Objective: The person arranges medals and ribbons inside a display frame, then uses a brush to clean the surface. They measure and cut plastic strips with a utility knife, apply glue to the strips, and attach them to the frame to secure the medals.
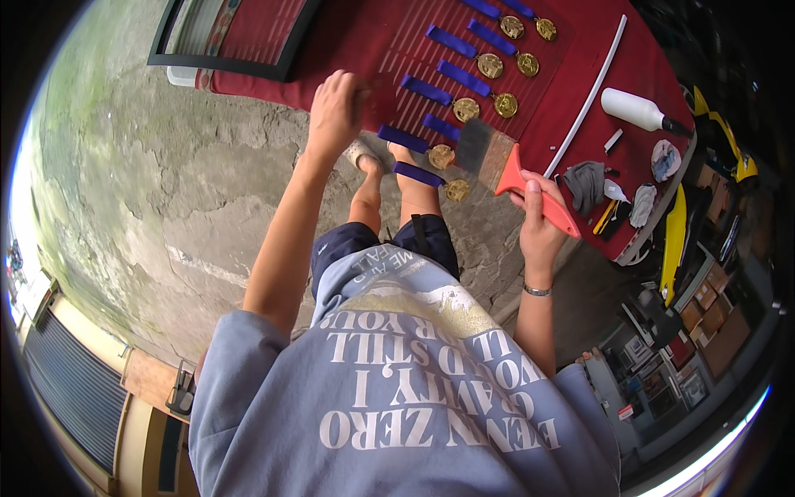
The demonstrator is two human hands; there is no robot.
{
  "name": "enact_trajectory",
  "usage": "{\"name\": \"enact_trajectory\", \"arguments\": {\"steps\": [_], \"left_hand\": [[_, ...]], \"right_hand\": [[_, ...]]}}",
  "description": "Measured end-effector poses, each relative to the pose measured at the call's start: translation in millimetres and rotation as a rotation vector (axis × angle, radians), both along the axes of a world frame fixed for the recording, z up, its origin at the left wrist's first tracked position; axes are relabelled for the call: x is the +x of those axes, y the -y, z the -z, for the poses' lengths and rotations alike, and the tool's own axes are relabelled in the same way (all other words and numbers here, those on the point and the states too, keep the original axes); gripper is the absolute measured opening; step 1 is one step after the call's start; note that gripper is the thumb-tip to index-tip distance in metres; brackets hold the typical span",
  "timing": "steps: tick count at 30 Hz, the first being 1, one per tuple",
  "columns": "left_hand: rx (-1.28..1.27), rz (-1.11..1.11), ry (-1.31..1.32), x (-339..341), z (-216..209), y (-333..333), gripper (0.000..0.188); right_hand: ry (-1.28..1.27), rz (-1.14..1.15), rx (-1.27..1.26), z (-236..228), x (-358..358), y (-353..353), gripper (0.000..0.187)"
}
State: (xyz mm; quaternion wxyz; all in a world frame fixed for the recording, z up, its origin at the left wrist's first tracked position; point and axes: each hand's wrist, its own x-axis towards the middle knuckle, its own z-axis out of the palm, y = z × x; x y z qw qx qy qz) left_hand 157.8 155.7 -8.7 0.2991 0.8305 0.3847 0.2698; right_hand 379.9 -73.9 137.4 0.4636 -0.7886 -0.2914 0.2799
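My right hand point(540, 217) grips the coral-red handle of a wide paintbrush point(520, 180). Its dark bristles point left, close over the lower medals. My left hand point(335, 114) is at the near edge of the red cloth point(356, 50), fingers curled. Dark red, blurred material shows beside its fingertips; I cannot make out what it holds. Several gold medals point(490, 65) on purple-blue ribbons point(451, 41) lie in slanting rows on the cloth. The lowest medal point(456, 190) and its ribbon point(418, 174) appear at the near edge, above my legs. The brush partly covers one ribbon.
A black-framed panel point(286, 50) lies at the far left of the table. On the right are a white strip point(590, 95), a white bottle point(633, 108), a grey rag point(585, 185) and a yellow-black cutter point(609, 217). Yellow-and-black equipment point(674, 240) stands beyond the table's right edge.
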Motion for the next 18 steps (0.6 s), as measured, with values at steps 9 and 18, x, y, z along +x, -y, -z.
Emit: {"name": "enact_trajectory", "arguments": {"steps": [9, 18], "left_hand": [[-0.520, -0.469, -0.179, -176.2, 10.8, 142.7, 0.023], [-0.931, -0.504, -0.247, -223.0, -2.1, 197.0, 0.034]], "right_hand": [[0.563, -0.262, 0.073, 0.8, -13.4, -85.6, 0.018], [-0.073, -0.249, 0.150, 31.5, -102.7, -136.0, 0.015]]}}
